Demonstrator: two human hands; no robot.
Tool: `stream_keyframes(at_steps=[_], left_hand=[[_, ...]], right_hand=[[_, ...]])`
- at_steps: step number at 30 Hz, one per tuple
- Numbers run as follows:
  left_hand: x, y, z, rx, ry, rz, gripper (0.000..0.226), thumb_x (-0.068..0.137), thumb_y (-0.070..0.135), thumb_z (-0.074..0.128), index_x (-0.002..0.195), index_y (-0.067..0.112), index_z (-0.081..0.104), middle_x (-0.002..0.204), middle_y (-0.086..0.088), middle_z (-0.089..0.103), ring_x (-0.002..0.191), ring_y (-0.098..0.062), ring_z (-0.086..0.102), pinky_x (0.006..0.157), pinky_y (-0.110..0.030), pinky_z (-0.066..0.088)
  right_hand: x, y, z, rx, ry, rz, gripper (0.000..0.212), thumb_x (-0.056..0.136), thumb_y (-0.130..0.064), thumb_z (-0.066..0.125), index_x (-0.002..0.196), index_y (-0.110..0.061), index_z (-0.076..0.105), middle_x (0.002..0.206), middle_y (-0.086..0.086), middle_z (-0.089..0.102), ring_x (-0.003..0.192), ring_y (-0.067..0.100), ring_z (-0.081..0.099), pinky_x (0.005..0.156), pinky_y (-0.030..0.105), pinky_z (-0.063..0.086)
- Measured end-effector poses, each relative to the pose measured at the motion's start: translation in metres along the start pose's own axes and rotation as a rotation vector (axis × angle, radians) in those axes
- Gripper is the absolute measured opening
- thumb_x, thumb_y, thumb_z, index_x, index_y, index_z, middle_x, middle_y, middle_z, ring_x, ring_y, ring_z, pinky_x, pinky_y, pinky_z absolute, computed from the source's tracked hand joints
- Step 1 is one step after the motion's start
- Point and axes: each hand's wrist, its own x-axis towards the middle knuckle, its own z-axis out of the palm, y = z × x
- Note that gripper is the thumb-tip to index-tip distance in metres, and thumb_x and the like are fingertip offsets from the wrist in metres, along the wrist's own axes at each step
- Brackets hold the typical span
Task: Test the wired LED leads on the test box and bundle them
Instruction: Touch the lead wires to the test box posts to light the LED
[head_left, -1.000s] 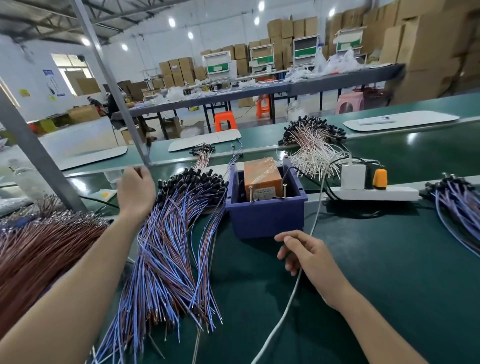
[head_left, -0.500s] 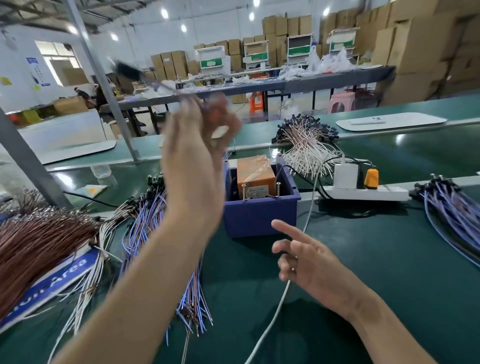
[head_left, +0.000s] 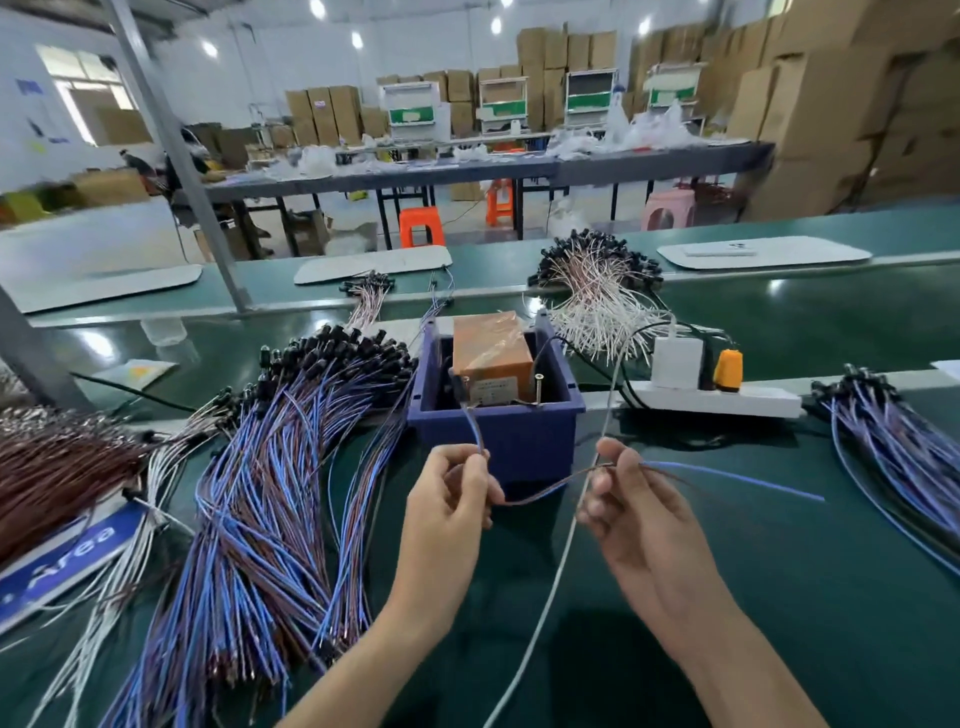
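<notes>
While the left hand (head_left: 451, 501) is pinching one LED lead (head_left: 540, 491) below its black head at the test box (head_left: 493, 434) rim, right hand (head_left: 631, 501) pinching its loose wire ends, lead sagging between them above the green table (head_left: 779, 597), heaped leads (head_left: 270, 493) lying left.

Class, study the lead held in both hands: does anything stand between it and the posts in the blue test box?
Nothing visible blocks it. From the left hand the lead rises over the test box front wall. A white cable only crosses it beside the right hand.
</notes>
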Motion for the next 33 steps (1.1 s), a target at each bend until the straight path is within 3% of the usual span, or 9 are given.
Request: stream_keyframes(at_steps=[5, 8, 10, 14, 19, 23, 25, 28, 33], left_hand=[[-0.005, -0.011, -0.003, 0.277, -0.136, 0.079, 0.01, 0.1, 0.029, 0.057, 0.096, 0.036, 0.062, 0.066, 0.009, 0.057, 0.059, -0.004, 0.045, 0.055, -0.023, 0.038], [-0.003, -0.019, -0.004, 0.528, -0.223, 0.058, 0.008, 0.099, 0.034, 0.056, 0.096, 0.039, 0.061, 0.069, 0.012, 0.058, 0.062, -0.007, 0.05, 0.06, -0.025, 0.041], [-0.001, -0.021, -0.005, 0.717, -0.229, 0.036, 0.01, 0.099, 0.036, 0.055, 0.101, 0.037, 0.065, 0.08, 0.009, 0.063, 0.076, -0.011, 0.058, 0.07, -0.034, 0.048], [0.005, -0.023, -0.002, 0.949, -0.182, 0.024, 0.022, 0.101, 0.041, 0.051, 0.113, 0.035, 0.068, 0.107, 0.014, 0.065, 0.106, -0.011, 0.059, 0.08, -0.032, 0.05], [0.006, -0.027, 0.001, 1.017, -0.179, 0.036, 0.027, 0.103, 0.043, 0.048, 0.121, 0.035, 0.068, 0.11, 0.011, 0.058, 0.109, -0.012, 0.056, 0.08, -0.034, 0.051], [0.002, -0.022, 0.002, 0.798, -0.122, 0.091, 0.027, 0.104, 0.036, 0.048, 0.121, 0.029, 0.067, 0.111, 0.011, 0.058, 0.106, -0.011, 0.057, 0.088, -0.032, 0.047], [0.0, -0.015, 0.003, 0.515, -0.111, 0.088, 0.024, 0.105, 0.032, 0.049, 0.117, 0.027, 0.069, 0.107, 0.016, 0.065, 0.104, -0.001, 0.061, 0.089, -0.024, 0.048], [-0.004, -0.002, 0.006, 0.152, -0.181, -0.022, 0.02, 0.105, 0.027, 0.053, 0.113, 0.027, 0.071, 0.104, 0.014, 0.074, 0.105, -0.001, 0.067, 0.092, -0.023, 0.052], [-0.005, 0.005, 0.009, 0.029, -0.168, -0.043, 0.013, 0.101, 0.021, 0.06, 0.107, 0.021, 0.072, 0.099, 0.007, 0.075, 0.096, -0.007, 0.07, 0.084, -0.018, 0.053]], right_hand=[[-0.002, 0.003, -0.001, -0.334, 0.146, -0.161, 0.032, 0.093, -0.047, 0.052, 0.096, -0.031, 0.079, 0.065, -0.007, 0.053, 0.055, 0.006, 0.05, 0.055, 0.019, 0.05], [-0.004, 0.005, 0.0, -0.431, 0.163, -0.168, 0.031, 0.092, -0.048, 0.052, 0.096, -0.033, 0.08, 0.072, -0.007, 0.064, 0.062, 0.005, 0.059, 0.057, 0.02, 0.052], [-0.007, 0.008, 0.003, -0.457, 0.103, -0.152, 0.031, 0.093, -0.044, 0.054, 0.098, -0.028, 0.08, 0.076, -0.003, 0.068, 0.061, 0.009, 0.059, 0.051, 0.021, 0.05], [-0.011, 0.015, 0.007, -0.627, 0.011, -0.12, 0.033, 0.094, -0.046, 0.053, 0.118, -0.028, 0.065, 0.062, 0.0, 0.061, 0.049, 0.01, 0.047, 0.043, 0.021, 0.039], [-0.01, 0.025, 0.009, -0.74, -0.041, -0.074, 0.026, 0.102, -0.045, 0.043, 0.097, -0.039, 0.068, 0.055, -0.003, 0.049, 0.046, 0.006, 0.04, 0.044, 0.016, 0.035], [-0.01, 0.027, 0.007, -0.797, -0.054, -0.083, 0.026, 0.101, -0.048, 0.044, 0.099, -0.043, 0.07, 0.055, -0.001, 0.053, 0.045, 0.005, 0.043, 0.046, 0.016, 0.037], [-0.011, 0.027, 0.007, -0.811, -0.072, -0.091, 0.027, 0.099, -0.051, 0.046, 0.103, -0.042, 0.071, 0.055, -0.001, 0.056, 0.045, 0.006, 0.044, 0.046, 0.018, 0.038], [-0.012, 0.027, 0.007, -0.839, -0.121, -0.096, 0.028, 0.1, -0.051, 0.047, 0.107, -0.041, 0.072, 0.055, 0.0, 0.057, 0.044, 0.007, 0.045, 0.046, 0.019, 0.039], [-0.011, 0.029, 0.007, -0.846, -0.168, -0.081, 0.024, 0.101, -0.049, 0.05, 0.109, -0.043, 0.072, 0.057, 0.004, 0.06, 0.045, 0.009, 0.047, 0.047, 0.021, 0.041]])
